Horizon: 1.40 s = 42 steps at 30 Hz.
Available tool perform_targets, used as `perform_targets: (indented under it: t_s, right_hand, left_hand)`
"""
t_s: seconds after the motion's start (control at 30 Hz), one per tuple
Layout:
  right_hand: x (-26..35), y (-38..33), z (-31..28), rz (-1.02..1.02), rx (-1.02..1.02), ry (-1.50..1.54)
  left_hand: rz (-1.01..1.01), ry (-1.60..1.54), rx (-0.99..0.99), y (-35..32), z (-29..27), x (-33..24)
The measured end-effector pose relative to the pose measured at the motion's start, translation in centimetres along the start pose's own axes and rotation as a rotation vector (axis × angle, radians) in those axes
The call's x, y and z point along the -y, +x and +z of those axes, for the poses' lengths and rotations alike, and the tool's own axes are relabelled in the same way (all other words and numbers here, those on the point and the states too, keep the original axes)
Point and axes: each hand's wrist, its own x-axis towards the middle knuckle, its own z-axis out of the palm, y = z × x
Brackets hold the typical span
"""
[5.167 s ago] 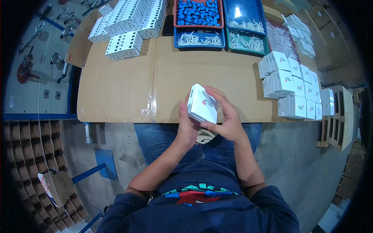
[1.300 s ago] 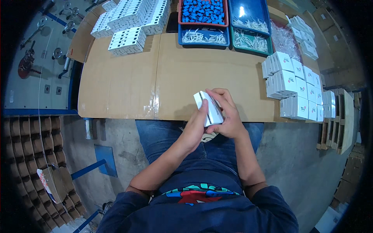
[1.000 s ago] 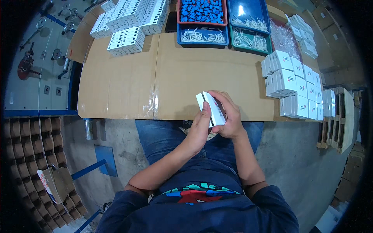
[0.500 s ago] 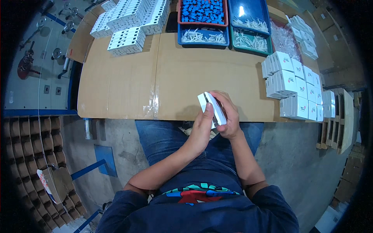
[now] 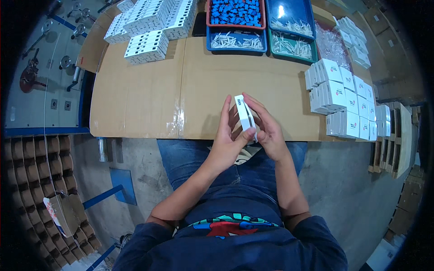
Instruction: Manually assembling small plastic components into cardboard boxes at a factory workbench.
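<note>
Between my two hands, at the front edge of the cardboard-covered table, stands a white flat rectangular case (image 5: pixel 244 115) with a dark gap running along its narrow side. My left hand (image 5: pixel 226 145) supports it from the left, thumb on its lower end and fingers stretched up behind. From the right, my right hand (image 5: pixel 274 139) grips it, with fingertips at the top edge and thumb near the bottom. The palms hide part of the case's broad faces. Whether the dark gap is an opening or a strip, I cannot tell.
White blocks with dark square holes (image 5: pixel 145 47) are stacked at the far left. Matching white cases (image 5: pixel 335 95) stand piled at the right. Along the back are a red tray (image 5: pixel 208 18) of blue parts, and blue (image 5: pixel 237 52) and green (image 5: pixel 294 58) trays of white plugs.
The white case has turned more upright, its narrow side now facing up. My left fingers have straightened and spread along it, and its thumb has moved down to the lower end.
</note>
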Motion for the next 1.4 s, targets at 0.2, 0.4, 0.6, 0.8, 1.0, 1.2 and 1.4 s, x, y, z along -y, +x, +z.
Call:
perform_targets:
  t_s: [0.2,0.4,0.6,0.8,1.0,1.2,1.4]
  right_hand:
    - [-0.8,-0.1,-1.2,-0.038,0.021,-0.122]
    - [-0.1,0.0,-1.2,-0.124,-0.007,-0.205]
    - [-0.2,0.1,-0.5,-0.164,0.065,-0.377]
    - [-0.3,0.0,-0.7,-0.227,0.046,-0.420]
    - [-0.5,-0.1,-0.6,-0.246,0.044,-0.398]
    - [-0.9,0.0,-0.3,-0.249,0.006,-0.410]
    - [-1.1,0.2,-0.1,-0.249,0.007,-0.406]
  left_hand:
    - [0.014,0.092,0.148,-0.2,-0.4,0.5]
    - [-0.130,-0.098,0.199,0.1,-0.9,0.2]
    - [-0.425,-0.120,0.077,0.1,1.2,-0.8]
    - [-0.341,-0.202,-0.003,-0.3,2.3,-0.9]
    - [-0.273,-0.229,-0.062,-0.4,2.3,0.7]
    - [-0.209,-0.169,-0.107,0.0,2.0,2.1]
    - [-0.181,-0.176,-0.110,0.1,1.9,2.0]
